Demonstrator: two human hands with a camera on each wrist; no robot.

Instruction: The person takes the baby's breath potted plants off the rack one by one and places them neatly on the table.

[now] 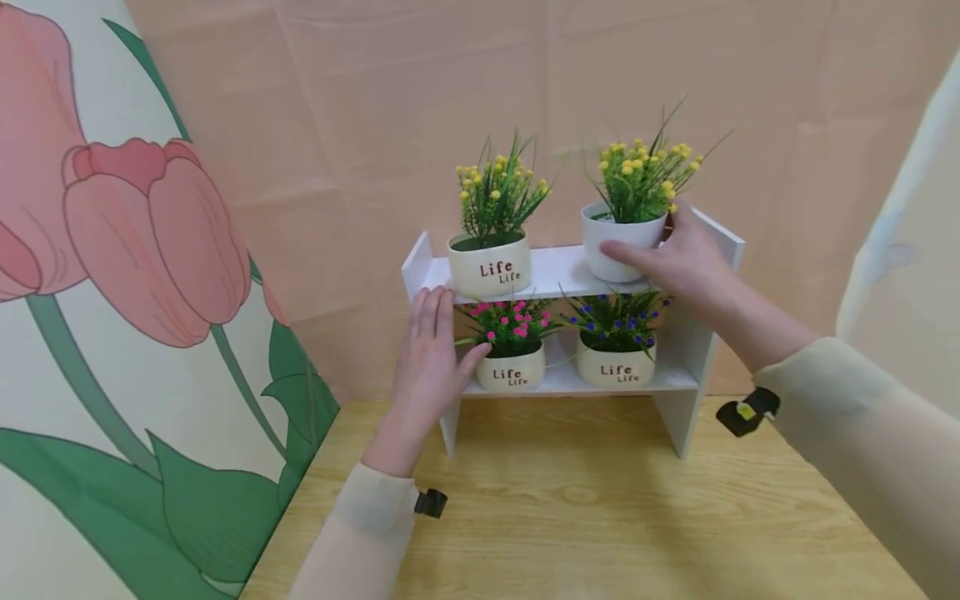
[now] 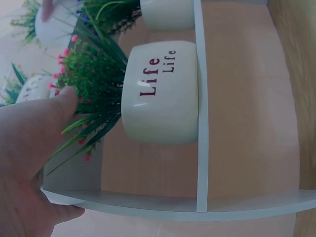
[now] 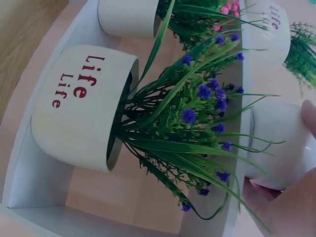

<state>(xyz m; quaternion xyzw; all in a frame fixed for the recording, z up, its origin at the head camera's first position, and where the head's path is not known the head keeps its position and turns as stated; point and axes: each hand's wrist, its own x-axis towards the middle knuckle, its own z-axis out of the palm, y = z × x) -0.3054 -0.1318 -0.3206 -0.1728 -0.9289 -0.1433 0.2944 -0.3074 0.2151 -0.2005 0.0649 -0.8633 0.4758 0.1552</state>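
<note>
My right hand (image 1: pixel 686 254) grips a plain white pot (image 1: pixel 618 254) of yellow flowers, thumb across its front and fingers behind. The pot is at the right of the upper board; whether its base touches is unclear. My left hand (image 1: pixel 427 367) rests against the upper left corner of the white shelf (image 1: pixel 558 267), fingers fairly straight, thumb near the pink flowers (image 2: pixel 61 69). A cream "Life" pot (image 1: pixel 489 268) with yellow flowers stands at the upper left. On the lower board are a pink-flowered "Life" pot (image 2: pixel 160 94) and a blue-flowered one (image 3: pixel 81 103).
The shelf stands on a wood-grain table (image 1: pixel 570 517) close to a pinkish cloth backdrop (image 1: pixel 375 125). Its right side panel (image 1: pixel 693 367) is beside my right forearm. A tulip-printed panel (image 1: pixel 150 250) rises on the left. Grass leaves stick out from the pots.
</note>
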